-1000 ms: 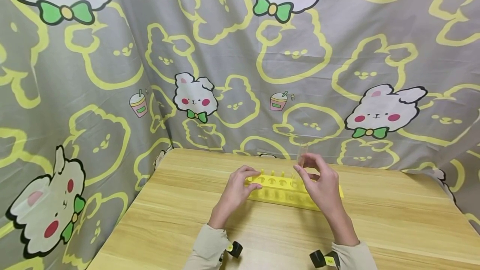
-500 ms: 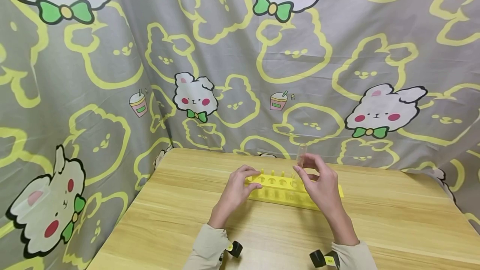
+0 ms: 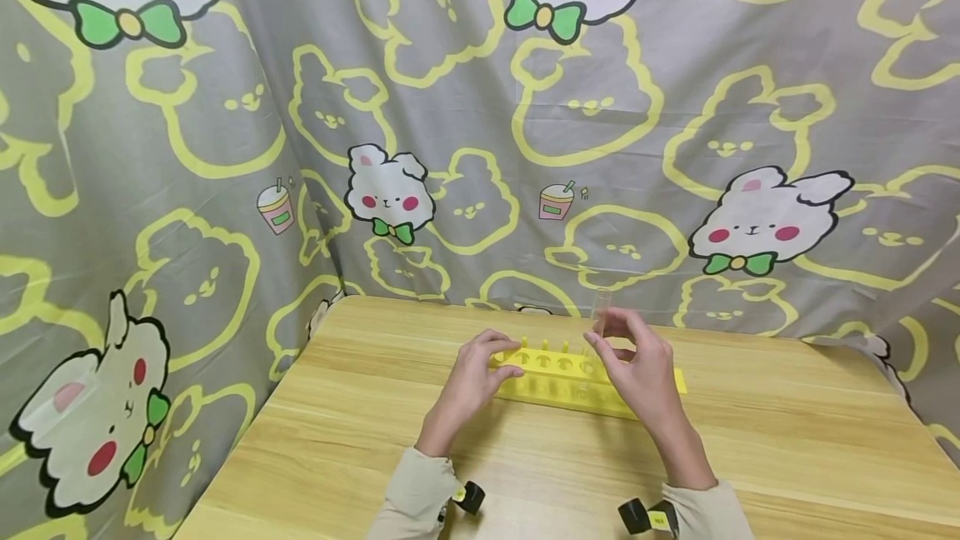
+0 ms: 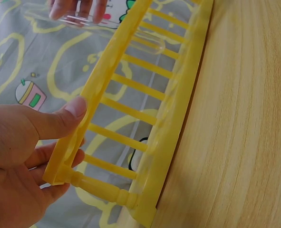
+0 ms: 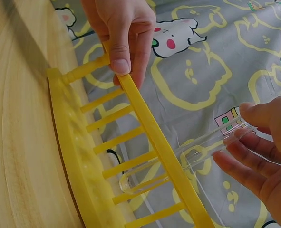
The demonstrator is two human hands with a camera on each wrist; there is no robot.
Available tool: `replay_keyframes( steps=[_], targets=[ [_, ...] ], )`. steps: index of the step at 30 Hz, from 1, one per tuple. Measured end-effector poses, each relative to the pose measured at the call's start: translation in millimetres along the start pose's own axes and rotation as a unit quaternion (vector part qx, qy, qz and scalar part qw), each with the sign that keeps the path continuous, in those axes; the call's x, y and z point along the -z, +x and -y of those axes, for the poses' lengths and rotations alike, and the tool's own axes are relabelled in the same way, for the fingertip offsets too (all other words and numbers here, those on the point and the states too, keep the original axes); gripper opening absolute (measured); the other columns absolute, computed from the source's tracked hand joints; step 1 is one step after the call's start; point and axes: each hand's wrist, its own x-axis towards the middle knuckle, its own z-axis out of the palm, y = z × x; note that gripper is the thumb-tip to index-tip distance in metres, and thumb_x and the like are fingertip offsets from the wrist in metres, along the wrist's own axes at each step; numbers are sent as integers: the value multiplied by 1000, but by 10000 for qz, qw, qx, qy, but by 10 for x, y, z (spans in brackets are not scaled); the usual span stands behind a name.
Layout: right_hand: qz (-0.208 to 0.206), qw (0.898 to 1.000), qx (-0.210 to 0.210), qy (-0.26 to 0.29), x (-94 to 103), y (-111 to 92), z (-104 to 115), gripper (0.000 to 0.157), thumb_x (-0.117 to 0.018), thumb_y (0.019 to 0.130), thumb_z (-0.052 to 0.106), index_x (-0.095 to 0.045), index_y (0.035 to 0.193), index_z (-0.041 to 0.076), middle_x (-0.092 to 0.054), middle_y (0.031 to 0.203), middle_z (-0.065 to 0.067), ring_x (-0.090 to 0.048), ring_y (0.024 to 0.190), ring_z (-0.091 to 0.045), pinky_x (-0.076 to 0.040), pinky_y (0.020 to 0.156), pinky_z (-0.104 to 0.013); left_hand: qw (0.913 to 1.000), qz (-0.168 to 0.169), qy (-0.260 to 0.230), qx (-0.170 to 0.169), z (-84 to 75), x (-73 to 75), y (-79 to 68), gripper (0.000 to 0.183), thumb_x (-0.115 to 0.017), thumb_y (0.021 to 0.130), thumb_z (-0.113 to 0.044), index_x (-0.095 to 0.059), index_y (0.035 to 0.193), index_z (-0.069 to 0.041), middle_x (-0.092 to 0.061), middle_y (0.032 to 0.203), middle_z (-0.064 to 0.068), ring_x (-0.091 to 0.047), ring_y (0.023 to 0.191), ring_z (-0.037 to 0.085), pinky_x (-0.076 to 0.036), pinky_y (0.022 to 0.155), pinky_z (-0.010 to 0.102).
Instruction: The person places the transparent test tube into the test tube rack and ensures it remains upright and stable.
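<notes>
A yellow test tube rack (image 3: pixel 555 365) stands on the wooden table, with a row of round holes along its top bar. My left hand (image 3: pixel 474 373) grips the left end of that bar, the thumb on the near side and fingers behind, as the left wrist view (image 4: pixel 16 156) also shows. Between thumb and fingertips my right hand (image 3: pixel 637 361) pinches a clear glass test tube (image 5: pixel 202 145). The tube passes through a hole in the top bar. Its rounded bottom hangs between the bar and the base, above the base in the right wrist view.
The wooden table (image 3: pixel 337 440) stretches around the rack on both sides and in front. Behind and to the left hangs a grey curtain (image 3: pixel 465 107) with cartoon rabbits, meeting the table's back edge. Thin upright pegs (image 3: pixel 545 346) rise along the rack's rear.
The right hand and the test tube have shifted very slightly left and down. My left hand keeps its grip on the rack, which has not visibly moved.
</notes>
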Motion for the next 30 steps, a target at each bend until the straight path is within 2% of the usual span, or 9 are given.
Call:
replay_keyframes(
  steps=[14,22,30],
  targets=[
    [71,10000,-38,-7,1,-5,-4,36,-84,85,3,-67,116,4,-71,94,1,-70,91,-13,-59,65,-17,10000,5,-1,32,9,-3,6,37,-82,86,-15,-74,121,-2,-68,118,7,-65,112,27,-55,98,41],
    [92,9999,-53,-20,9,-4,5,36,-85,85,3,-68,117,4,-71,95,0,-71,90,-18,-59,66,-16,10000,-18,-27,-14,12,0,0,38,-83,86,-15,-74,120,-2,-68,118,8,-65,112,27,-55,98,40],
    [182,9998,-23,-10,7,-9,-8,36,-84,85,3,-67,117,5,-69,94,1,-71,90,-16,-59,66,-17,10000,-26,-13,-44,17,-6,5,38,-82,86,-15,-74,121,-2,-68,117,7,-65,112,27,-55,98,40]
  ],
)
